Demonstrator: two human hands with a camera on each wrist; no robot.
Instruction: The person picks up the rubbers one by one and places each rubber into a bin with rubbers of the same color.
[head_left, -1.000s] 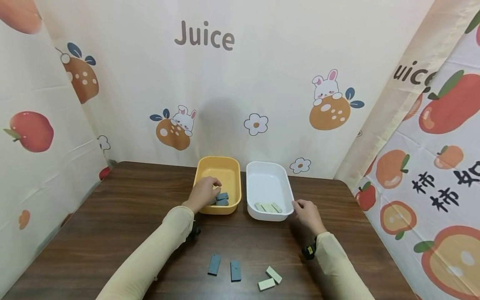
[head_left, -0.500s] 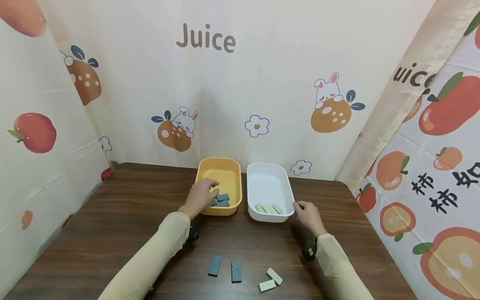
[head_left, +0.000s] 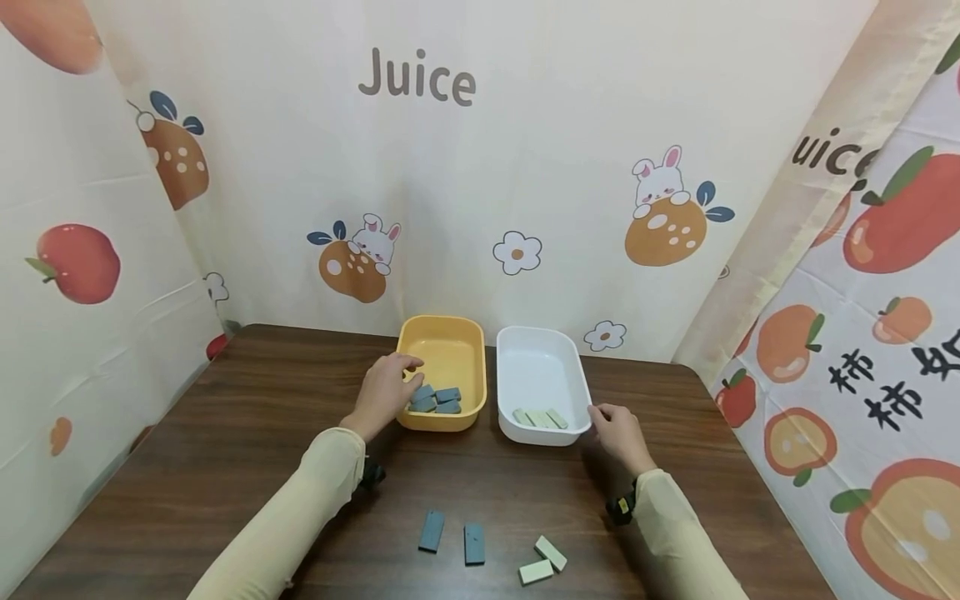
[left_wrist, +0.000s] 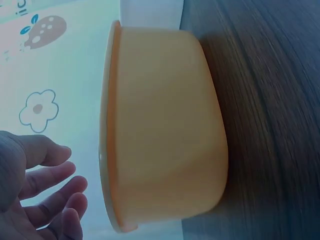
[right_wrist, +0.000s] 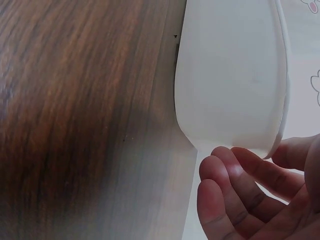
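Observation:
My left hand (head_left: 382, 392) hovers at the left rim of a yellow plastic bin (head_left: 446, 354), its fingers loosely bent around nothing. In the left wrist view that hand (left_wrist: 45, 195) is apart from the wall of the yellow bin (left_wrist: 165, 125). Several blue-grey rectangular blocks (head_left: 447, 407) lie at the bin's near end. My right hand (head_left: 621, 433) pinches the near right corner of a white bin (head_left: 540, 371) that holds several pale green blocks (head_left: 538, 418). The right wrist view shows thumb and fingers of the right hand (right_wrist: 260, 200) on the rim of the white bin (right_wrist: 230, 75).
Two more blue-grey blocks, one at left (head_left: 431, 532) and one beside it (head_left: 474, 544), lie on the dark wooden table (head_left: 247, 417) near its front. To their right are two pale green blocks (head_left: 551, 552), touching. A fruit-printed curtain (head_left: 450, 167) hangs behind both bins.
My left hand has drawn back left out of the yellow bin, uncovering more of the blue-grey blocks. The right hand has stayed on the white bin's rim.

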